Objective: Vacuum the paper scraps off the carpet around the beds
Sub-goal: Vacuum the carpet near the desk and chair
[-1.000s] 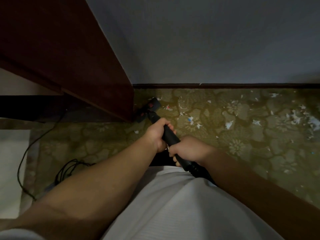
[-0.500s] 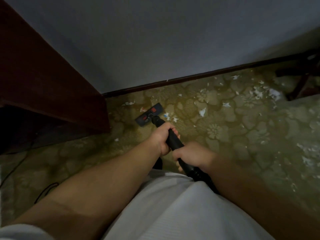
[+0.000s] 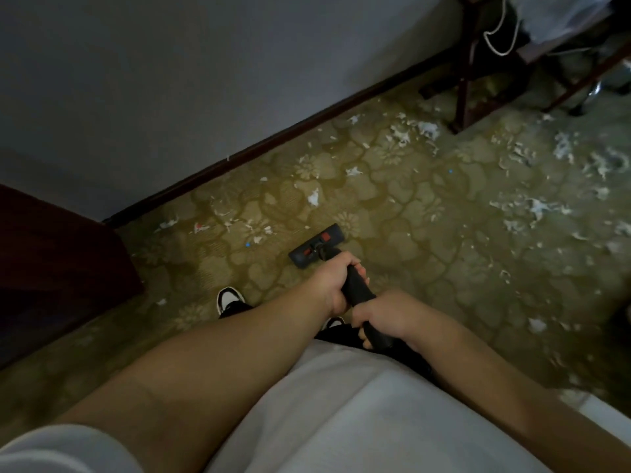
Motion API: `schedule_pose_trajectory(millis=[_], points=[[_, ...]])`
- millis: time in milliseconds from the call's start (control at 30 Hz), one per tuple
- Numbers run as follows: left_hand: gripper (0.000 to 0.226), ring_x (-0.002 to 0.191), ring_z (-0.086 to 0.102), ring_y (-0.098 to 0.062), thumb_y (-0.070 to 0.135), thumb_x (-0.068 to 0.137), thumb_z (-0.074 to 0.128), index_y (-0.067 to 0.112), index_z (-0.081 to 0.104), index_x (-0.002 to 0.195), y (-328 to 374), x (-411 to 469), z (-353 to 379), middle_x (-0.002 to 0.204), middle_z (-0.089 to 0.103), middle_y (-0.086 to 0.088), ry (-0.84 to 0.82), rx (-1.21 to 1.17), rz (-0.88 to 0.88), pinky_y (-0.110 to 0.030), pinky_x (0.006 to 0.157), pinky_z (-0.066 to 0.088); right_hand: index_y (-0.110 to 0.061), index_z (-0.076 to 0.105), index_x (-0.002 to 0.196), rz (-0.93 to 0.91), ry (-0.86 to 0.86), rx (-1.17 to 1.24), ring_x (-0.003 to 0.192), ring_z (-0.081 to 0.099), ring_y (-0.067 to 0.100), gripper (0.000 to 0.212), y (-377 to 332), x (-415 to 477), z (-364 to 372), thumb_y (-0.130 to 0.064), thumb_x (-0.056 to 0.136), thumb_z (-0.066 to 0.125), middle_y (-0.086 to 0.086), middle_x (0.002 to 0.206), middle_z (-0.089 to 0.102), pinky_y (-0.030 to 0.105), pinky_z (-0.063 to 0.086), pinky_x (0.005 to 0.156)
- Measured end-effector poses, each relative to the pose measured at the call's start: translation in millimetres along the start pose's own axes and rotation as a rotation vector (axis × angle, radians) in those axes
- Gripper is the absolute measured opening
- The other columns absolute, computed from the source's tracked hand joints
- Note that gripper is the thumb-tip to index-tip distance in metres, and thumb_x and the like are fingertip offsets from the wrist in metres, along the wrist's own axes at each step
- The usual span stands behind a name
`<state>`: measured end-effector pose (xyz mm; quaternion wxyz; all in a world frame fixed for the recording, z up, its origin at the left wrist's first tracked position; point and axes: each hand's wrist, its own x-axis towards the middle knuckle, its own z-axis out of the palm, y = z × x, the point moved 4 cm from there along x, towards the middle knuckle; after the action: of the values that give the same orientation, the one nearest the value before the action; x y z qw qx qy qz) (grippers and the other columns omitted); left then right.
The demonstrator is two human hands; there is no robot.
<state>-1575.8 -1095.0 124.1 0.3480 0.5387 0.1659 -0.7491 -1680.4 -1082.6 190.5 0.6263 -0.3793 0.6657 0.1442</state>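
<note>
beneath both hands [image 3: 336,283] [image 3: 386,314], vacuum wand [image 3: 358,288] apparently mostly hidden

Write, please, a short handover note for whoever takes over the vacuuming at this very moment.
Left hand grips the wand in front; right hand grips it behind.
The head rests on the carpet, out from the baseboard.
Done: the carpet just behind the head looks mostly clean.
Left: scraps along the baseboard, and the thick litter to the right, toward the wooden legs.
</note>
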Motion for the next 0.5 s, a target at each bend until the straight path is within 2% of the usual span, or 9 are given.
schedule_pose_trajectory(millis=[133, 267, 500], points=[[0.026, 0.058, 0.048, -0.018, 0.012, 0.091, 0.059, 0.01, 0.053, 0.066, -8.6, -1.6, 1.6, 0.059, 0.052, -0.004, 0.008, 0.014, -0.012, -0.03, 0.061, 0.047, 0.006, 0.07, 0.091, 0.011, -0.012, 0.021, 0.053, 0.065, 0.024, 0.015, 10.7, -0.1, -0.9, -0.004, 0.082, 0.074, 0.014, 0.062, 0.068, 0.033, 0.055, 0.057], [0.025, 0.058, 0.048, -0.018, 0.011, 0.091, 0.058, 0.01, 0.052, 0.067, 4.4, -4.4, -16.4, 0.059, 0.052, -0.004, 0.025, -0.011, 0.004, -0.03, 0.061, 0.048, 0.007, 0.071, 0.095, -0.005, -0.045, -0.006, 0.059, 0.066, 0.027, 0.017, -1.9, 1.4, 11.9, -0.005, 0.083, 0.074, 0.016, 0.07, 0.069, 0.035, 0.056, 0.061], [0.021, 0.057, 0.05, -0.018, 0.01, 0.091, 0.058, 0.011, 0.052, 0.07, 71.9, -13.3, -97.1, 0.059, 0.053, -0.004, 0.079, -0.111, 0.067, -0.03, 0.061, 0.049, 0.001, 0.073, 0.091, -0.03, -0.114, -0.136, 0.066, 0.069, 0.029, 0.016, -76.1, 18.3, 80.3, -0.011, 0.08, 0.074, 0.013, 0.071, 0.071, 0.037, 0.056, 0.067]])
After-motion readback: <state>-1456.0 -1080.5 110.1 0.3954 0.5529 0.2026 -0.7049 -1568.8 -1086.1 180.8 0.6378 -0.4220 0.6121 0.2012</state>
